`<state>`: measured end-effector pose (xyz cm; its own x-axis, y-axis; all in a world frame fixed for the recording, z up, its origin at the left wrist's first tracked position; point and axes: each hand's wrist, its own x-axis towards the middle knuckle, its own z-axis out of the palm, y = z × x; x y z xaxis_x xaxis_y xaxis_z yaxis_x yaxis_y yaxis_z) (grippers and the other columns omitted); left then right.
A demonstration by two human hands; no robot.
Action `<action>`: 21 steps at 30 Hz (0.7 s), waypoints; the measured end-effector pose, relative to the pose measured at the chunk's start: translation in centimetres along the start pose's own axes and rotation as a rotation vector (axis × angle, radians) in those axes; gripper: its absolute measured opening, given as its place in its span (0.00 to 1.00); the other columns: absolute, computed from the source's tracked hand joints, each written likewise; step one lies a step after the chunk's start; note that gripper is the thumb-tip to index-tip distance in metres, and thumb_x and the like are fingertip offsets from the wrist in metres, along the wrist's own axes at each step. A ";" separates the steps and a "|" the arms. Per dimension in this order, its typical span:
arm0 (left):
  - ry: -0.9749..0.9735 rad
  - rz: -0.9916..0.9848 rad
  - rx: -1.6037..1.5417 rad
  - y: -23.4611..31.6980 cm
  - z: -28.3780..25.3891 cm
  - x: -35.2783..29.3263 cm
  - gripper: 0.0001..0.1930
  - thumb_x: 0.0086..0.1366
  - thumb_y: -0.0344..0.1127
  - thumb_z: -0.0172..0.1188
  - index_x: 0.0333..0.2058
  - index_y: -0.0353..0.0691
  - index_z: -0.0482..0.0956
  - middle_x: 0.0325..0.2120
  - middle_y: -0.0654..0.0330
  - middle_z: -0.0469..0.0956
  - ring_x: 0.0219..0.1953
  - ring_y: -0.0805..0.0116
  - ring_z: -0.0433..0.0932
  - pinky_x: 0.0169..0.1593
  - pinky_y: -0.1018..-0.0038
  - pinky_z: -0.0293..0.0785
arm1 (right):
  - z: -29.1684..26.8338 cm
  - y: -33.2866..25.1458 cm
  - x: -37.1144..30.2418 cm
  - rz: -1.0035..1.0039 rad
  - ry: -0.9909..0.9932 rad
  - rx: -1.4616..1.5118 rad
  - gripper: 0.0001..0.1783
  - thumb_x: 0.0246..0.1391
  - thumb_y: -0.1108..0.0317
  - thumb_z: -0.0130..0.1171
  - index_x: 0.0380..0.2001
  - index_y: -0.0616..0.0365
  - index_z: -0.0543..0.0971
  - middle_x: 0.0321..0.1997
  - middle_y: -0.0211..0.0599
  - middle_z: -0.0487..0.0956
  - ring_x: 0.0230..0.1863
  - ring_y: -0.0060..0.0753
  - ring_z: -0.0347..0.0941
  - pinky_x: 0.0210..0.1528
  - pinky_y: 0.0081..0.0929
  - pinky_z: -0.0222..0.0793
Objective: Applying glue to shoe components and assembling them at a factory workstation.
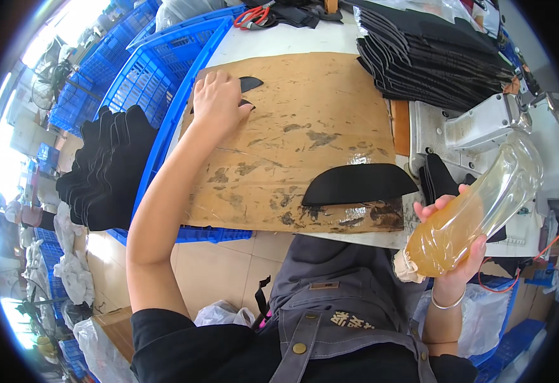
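Observation:
My left hand (219, 105) is at the far left of a worn cardboard sheet (279, 127), its fingers curled over a dark curved piece (250, 83) whose tip sticks out past them. Part of another dark piece shows by the thumb. My right hand (463, 265) is wrapped round a clear plastic bottle (455, 233) half full of amber liquid. The bottle tilts with its neck down and to the left; a beige wrapping (408, 267) covers its mouth. A black half-moon piece (359, 184) lies flat near the front edge of the cardboard, left of the bottle.
Stacked black sheets (432, 57) stand at the back right, beside a grey metal machine (483, 124). Blue crates (145, 83) line the left side, with a pile of black cut pieces (110, 166) over one. Red-handled scissors (252, 17) lie at the back.

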<state>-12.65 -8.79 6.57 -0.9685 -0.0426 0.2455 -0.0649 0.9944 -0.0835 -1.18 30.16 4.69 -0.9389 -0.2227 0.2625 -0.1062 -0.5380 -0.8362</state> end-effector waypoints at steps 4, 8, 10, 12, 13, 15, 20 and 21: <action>0.097 -0.008 0.102 0.0 0.2 0.4 0.27 0.46 0.45 0.72 0.43 0.40 0.74 0.48 0.53 0.71 0.53 0.56 0.69 0.57 0.61 0.62 | -0.3 0.0 0.0 -0.006 -0.015 0.008 0.43 0.58 0.39 0.48 0.65 0.59 0.53 0.51 0.47 0.68 0.50 0.43 0.71 0.63 0.54 0.58; 0.113 -0.025 -0.100 -1.2 0.3 0.4 0.24 0.47 0.44 0.72 0.40 0.40 0.75 0.46 0.52 0.72 0.52 0.56 0.69 0.56 0.62 0.63 | -0.3 -0.2 -0.1 -0.003 0.009 -0.002 0.43 0.58 0.39 0.48 0.65 0.59 0.53 0.51 0.47 0.68 0.50 0.43 0.71 0.63 0.54 0.58; 0.116 -0.088 -0.434 -2.3 1.0 0.4 0.21 0.49 0.42 0.70 0.39 0.40 0.75 0.45 0.52 0.73 0.50 0.57 0.70 0.55 0.64 0.64 | -0.2 -0.2 -0.2 -0.002 0.015 0.001 0.43 0.58 0.39 0.48 0.65 0.58 0.53 0.51 0.46 0.68 0.50 0.43 0.71 0.63 0.54 0.58; 0.124 -0.100 -0.543 -2.5 1.2 0.2 0.19 0.50 0.41 0.69 0.39 0.41 0.76 0.43 0.53 0.74 0.48 0.59 0.71 0.54 0.65 0.64 | -0.2 -0.3 -0.1 -0.007 0.006 -0.011 0.43 0.58 0.39 0.47 0.65 0.58 0.53 0.50 0.46 0.68 0.49 0.42 0.72 0.63 0.54 0.59; 0.133 -0.114 -0.653 -2.4 1.0 0.0 0.17 0.51 0.40 0.68 0.38 0.42 0.76 0.41 0.55 0.75 0.46 0.60 0.71 0.53 0.66 0.64 | -0.2 -0.3 0.0 -0.006 0.009 -0.012 0.43 0.58 0.39 0.47 0.65 0.58 0.53 0.50 0.46 0.68 0.49 0.42 0.72 0.63 0.54 0.59; 0.162 -0.057 -0.554 -1.7 0.4 -0.4 0.16 0.52 0.36 0.66 0.39 0.40 0.76 0.38 0.58 0.77 0.43 0.62 0.72 0.50 0.68 0.67 | -0.1 -0.3 0.1 -0.016 0.018 -0.026 0.43 0.58 0.39 0.47 0.65 0.59 0.53 0.50 0.46 0.68 0.49 0.42 0.72 0.63 0.54 0.59; 0.175 0.046 -0.483 -0.7 0.4 -0.6 0.14 0.54 0.27 0.60 0.42 0.39 0.76 0.33 0.64 0.81 0.40 0.64 0.74 0.47 0.71 0.70 | 0.0 -0.1 0.0 -0.011 0.017 -0.030 0.43 0.58 0.39 0.47 0.64 0.59 0.54 0.50 0.46 0.69 0.49 0.42 0.72 0.62 0.53 0.60; 0.209 0.100 -0.497 -0.8 0.8 -0.7 0.14 0.55 0.27 0.57 0.42 0.41 0.76 0.31 0.68 0.81 0.41 0.63 0.74 0.47 0.68 0.69 | 0.1 -0.1 0.0 -0.010 0.006 -0.031 0.43 0.58 0.39 0.47 0.64 0.59 0.54 0.50 0.46 0.69 0.49 0.42 0.72 0.62 0.53 0.60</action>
<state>-12.13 -9.60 5.68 -0.8923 0.0242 0.4508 0.1956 0.9207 0.3377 -1.13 30.16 4.82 -0.9397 -0.2125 0.2679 -0.1254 -0.5146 -0.8482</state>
